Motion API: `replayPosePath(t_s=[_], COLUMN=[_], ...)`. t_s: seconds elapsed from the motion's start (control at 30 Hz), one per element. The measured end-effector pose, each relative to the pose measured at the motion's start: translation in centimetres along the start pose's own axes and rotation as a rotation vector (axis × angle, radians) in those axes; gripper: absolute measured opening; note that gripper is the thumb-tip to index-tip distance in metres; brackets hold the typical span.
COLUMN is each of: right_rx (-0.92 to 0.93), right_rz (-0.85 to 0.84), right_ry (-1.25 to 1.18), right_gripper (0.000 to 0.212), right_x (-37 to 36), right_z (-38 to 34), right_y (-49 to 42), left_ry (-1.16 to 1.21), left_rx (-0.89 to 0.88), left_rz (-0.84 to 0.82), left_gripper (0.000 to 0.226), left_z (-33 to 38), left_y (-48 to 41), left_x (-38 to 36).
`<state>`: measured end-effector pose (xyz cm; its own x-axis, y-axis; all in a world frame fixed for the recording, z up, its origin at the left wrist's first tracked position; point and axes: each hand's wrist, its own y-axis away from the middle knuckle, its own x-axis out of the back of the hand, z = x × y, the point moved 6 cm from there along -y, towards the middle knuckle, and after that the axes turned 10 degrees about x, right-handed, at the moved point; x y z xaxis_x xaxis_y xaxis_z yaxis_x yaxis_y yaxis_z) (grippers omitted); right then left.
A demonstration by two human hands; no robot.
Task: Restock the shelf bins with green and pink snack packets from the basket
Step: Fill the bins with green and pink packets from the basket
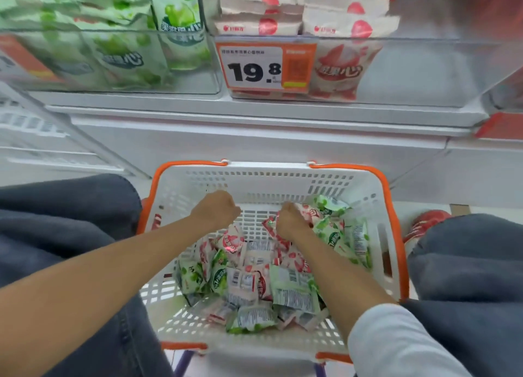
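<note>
Both hands are digging into the basket (271, 176) for packets to restock.
The right hand (291, 221) is bending down at the wrist, its fingers closing round a pink packet (307, 211) near the far wall. The left hand (216, 209) is hovering curled just beside it, and I cannot tell whether its fingers are holding anything. Green packets (328, 229) are lying mixed among pink ones, so gathering one colour per handful is probably wisest, pink going to the pink bin (424, 74) and green to the green bin (215, 85) above.
</note>
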<state>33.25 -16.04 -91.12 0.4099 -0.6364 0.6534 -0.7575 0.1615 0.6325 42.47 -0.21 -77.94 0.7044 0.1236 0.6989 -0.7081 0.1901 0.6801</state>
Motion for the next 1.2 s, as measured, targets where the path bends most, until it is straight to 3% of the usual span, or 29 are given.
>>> replayPosePath(t_s=[0.13,0.2,0.27,0.37,0.47,0.5,0.57,0.63,0.73,0.8,0.87,0.97,1.0,1.07,1.13,1.2], right_rx=[-0.034,0.061,0.189,0.301,0.384,0.405,0.416,0.388,0.338,0.351,0.400,0.479,0.487,0.473,0.430,0.376], right_rz=[0.050,0.032,0.005,-0.011,0.045,0.083,0.198,0.298,0.286,0.236,0.303,0.512,0.587,0.763,0.912,1.022], right_ry=[0.033,0.188,0.244,0.067,-0.166,-0.261,-0.487,-0.662,-0.776,-0.866,-0.886,-0.885,-0.875,-0.834,-0.844,-0.864], right_gripper=[0.058,0.039,0.036,0.034,0.037,0.036,0.037,0.038,0.052,0.048,0.041,0.040,0.040,0.043,0.052,0.059], right_x=[-0.3,0.0,0.2,2.2,7.2,9.2,13.0,16.1,19.4,20.9,22.9,26.4,27.6,29.9,31.9,33.7], right_z=[0.3,-0.6,-1.9,-4.2,-6.6,-7.3,-7.6,-6.8,-5.6,-5.7,-6.3,-7.8,-8.4,-9.1,-9.2,-8.6], right_y=[-1.2,-1.5,-1.1,1.0,4.3,5.6,8.2,10.5,13.7,15.8,17.6,20.1,21.0,22.3,23.0,23.2], left_ry=[0.000,0.003,-0.021,-0.065,-0.129,-0.116,-0.023,0.195,0.461,0.579,0.651,0.668,0.647,0.642,0.671,0.666], left_rx=[0.020,0.024,0.022,-0.023,-0.158,-0.207,-0.279,-0.322,-0.334,-0.320,-0.319,-0.408,-0.458,-0.520,-0.513,-0.513], left_rz=[-0.033,-0.043,-0.049,-0.070,-0.124,-0.127,-0.099,-0.115,-0.131,-0.165,-0.159,0.091,0.199,0.405,0.531,0.618], left_gripper=[0.023,0.020,0.017,0.016,0.067,0.063,0.026,0.014,0.024,0.027,0.039,0.080,0.085,0.077,0.061,0.059], left_z=[-1.1,-1.4,-1.4,-0.5,2.0,2.9,4.7,6.1,8.2,9.7,11.4,14.7,15.9,18.3,20.3,21.9], left_y=[0.0,0.1,0.3,0.6,1.7,2.2,3.2,4.1,7.0,8.7,10.4,13.0,14.2,16.0,17.3,17.9], left_x=[-1.0,-1.1,-1.1,-1.0,-1.1,-0.8,0.4,1.7,4.4,5.8,7.5,10.9,11.8,13.4,14.5,15.5])
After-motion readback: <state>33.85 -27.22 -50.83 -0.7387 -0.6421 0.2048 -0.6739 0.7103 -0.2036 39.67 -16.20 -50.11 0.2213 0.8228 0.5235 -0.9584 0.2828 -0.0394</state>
